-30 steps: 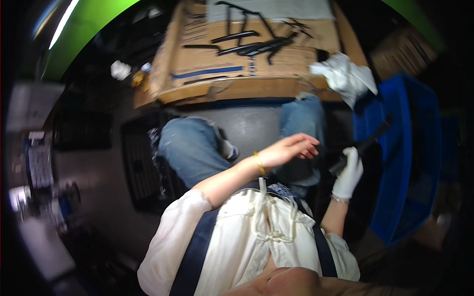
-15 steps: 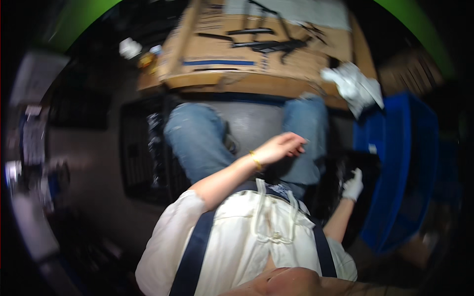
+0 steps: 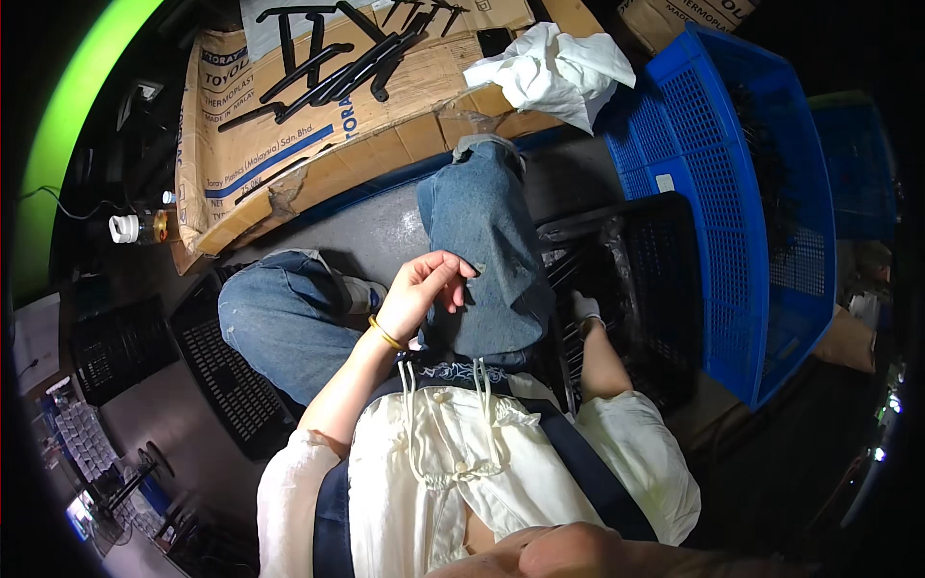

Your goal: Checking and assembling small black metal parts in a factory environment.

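My left hand, bare with a yellow band at the wrist, hovers over my right thigh. Its thumb and fingers are pressed together, and a small dark sliver shows at the tips, too small to name. Down in a black crate by my right leg is my right hand, in a white glove. Its fingers are hidden among long black bars inside the crate. Several slim black plastic parts lie in a loose pile on the cardboard-covered table ahead.
A crumpled white cloth lies on the table's near right corner. Tall blue mesh crates stand right of the black crate, with dark pieces inside. Another black crate is on the floor at left. A bottle with a white cap stands beyond it.
The view has swung right and sharpened. My right hand has gone deeper into the black crate. My left hand stays over my lap, its fingers more curled.
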`<state>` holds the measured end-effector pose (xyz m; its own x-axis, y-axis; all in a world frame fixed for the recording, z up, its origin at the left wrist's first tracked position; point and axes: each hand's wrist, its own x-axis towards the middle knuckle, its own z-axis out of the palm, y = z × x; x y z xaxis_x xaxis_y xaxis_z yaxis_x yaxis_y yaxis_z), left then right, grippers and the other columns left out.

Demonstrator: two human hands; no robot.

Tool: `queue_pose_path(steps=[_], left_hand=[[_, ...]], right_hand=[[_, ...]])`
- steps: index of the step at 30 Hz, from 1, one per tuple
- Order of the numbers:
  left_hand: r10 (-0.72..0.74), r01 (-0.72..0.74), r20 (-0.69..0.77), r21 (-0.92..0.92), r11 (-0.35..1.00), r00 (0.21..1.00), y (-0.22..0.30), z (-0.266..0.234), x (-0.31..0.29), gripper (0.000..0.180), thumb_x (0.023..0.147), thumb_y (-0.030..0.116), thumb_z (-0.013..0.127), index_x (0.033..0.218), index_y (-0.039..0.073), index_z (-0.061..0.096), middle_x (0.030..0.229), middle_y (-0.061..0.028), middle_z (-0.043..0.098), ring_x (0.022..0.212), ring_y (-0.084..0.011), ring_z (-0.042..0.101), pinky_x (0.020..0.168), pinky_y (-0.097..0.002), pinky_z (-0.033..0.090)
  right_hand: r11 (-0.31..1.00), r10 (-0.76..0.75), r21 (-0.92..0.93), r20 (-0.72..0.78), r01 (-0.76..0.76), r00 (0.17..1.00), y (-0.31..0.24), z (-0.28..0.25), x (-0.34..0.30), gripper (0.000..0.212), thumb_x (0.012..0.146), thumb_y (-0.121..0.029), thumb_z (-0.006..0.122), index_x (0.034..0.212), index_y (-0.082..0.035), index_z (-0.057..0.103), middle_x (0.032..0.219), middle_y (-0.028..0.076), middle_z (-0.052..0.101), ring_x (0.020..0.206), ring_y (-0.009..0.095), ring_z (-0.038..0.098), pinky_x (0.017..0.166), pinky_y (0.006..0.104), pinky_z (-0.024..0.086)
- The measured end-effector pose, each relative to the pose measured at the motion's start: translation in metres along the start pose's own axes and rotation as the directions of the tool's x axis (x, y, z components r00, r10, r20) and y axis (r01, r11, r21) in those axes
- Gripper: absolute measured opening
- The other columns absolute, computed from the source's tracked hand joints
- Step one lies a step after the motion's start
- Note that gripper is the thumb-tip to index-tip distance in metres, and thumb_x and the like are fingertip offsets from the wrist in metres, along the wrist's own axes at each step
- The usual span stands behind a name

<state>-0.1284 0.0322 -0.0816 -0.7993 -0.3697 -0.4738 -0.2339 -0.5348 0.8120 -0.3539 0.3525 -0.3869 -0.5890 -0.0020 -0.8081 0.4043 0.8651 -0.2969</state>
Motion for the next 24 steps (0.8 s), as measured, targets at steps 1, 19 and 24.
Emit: queue_pose_path(steps=[1, 19, 24], left_hand=[[-0.002, 0.002, 0.002, -0.006, 1.0, 1.0, 0.002, 0.004, 0.004, 0.031, 0.103, 0.028, 0.048, 0.097, 0.003, 0.065, 0.069, -0.002, 0.062, 0.062, -0.0081, 0.058, 0.06, -0.0201, 0.046], [-0.06, 0.052, -0.151, -0.056, 0.997, 0.987, 0.004, 0.027, 0.022, 0.03, 0.086, 0.013, 0.047, 0.073, -0.007, 0.066, 0.051, -0.0141, 0.059, 0.034, -0.0147, 0.049, 0.036, -0.0231, 0.041], [-0.032, 0.026, -0.147, -0.046, 0.999, 0.989, -0.004, 0.016, 0.017, 0.032, 0.089, 0.013, 0.044, 0.076, -0.006, 0.066, 0.055, -0.014, 0.062, 0.037, -0.0137, 0.051, 0.04, -0.0232, 0.042]], right_hand=[[0.999, -0.011, -0.047, 0.04, 0.013, 0.999, 0.005, 0.008, 0.017, 0.063, 0.087, -0.046, 0.058, 0.112, 0.012, 0.062, 0.114, 0.031, 0.064, 0.112, 0.044, 0.06, 0.09, 0.0449, 0.047], [0.98, 0.192, -0.051, -0.022, -0.193, 0.981, -0.018, 0.064, 0.081, 0.07, 0.081, -0.054, 0.067, 0.117, 0.005, 0.064, 0.122, 0.026, 0.062, 0.118, 0.037, 0.059, 0.097, 0.0419, 0.048], [0.979, 0.173, -0.101, -0.073, -0.18, 0.982, -0.034, 0.051, 0.06, 0.073, 0.077, -0.054, 0.072, 0.121, 0.003, 0.062, 0.125, 0.024, 0.061, 0.12, 0.036, 0.058, 0.098, 0.0405, 0.048]])
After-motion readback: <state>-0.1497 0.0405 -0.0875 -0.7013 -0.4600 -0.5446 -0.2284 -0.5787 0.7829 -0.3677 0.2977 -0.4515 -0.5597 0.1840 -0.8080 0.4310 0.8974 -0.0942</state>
